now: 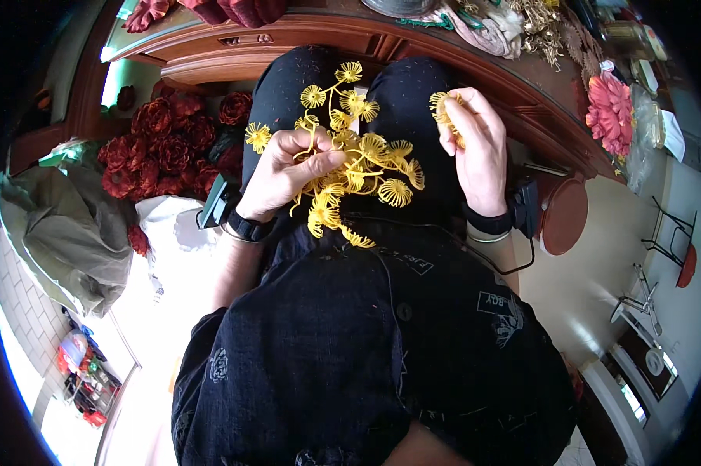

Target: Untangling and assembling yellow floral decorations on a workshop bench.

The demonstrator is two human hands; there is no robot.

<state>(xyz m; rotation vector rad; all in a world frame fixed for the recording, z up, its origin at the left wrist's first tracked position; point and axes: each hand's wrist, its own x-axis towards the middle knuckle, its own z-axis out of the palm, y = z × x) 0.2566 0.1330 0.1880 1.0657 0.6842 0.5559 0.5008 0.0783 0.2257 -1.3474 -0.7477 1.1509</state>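
Note:
A branching bunch of yellow artificial flower pieces [395,192], with fringed round heads on thin stems, lies over my lap. My left hand [294,165] pinches its stems between thumb and fingers at the bunch's left side. Off to the right, my right hand [478,140] is closed on a separate yellow fringed flower piece [444,111], held above my right thigh. The fingers partly cover that piece. Black straps with small devices sit on both wrists.
A brown wooden desk [319,45] with a drawer stands before my knees. Dark red artificial flowers [168,136] are heaped at the left, near a grey-green cloth bag [63,233]. A pink flower [609,113] lies at the desk's right end. A round reddish stool [564,217] stands at the right.

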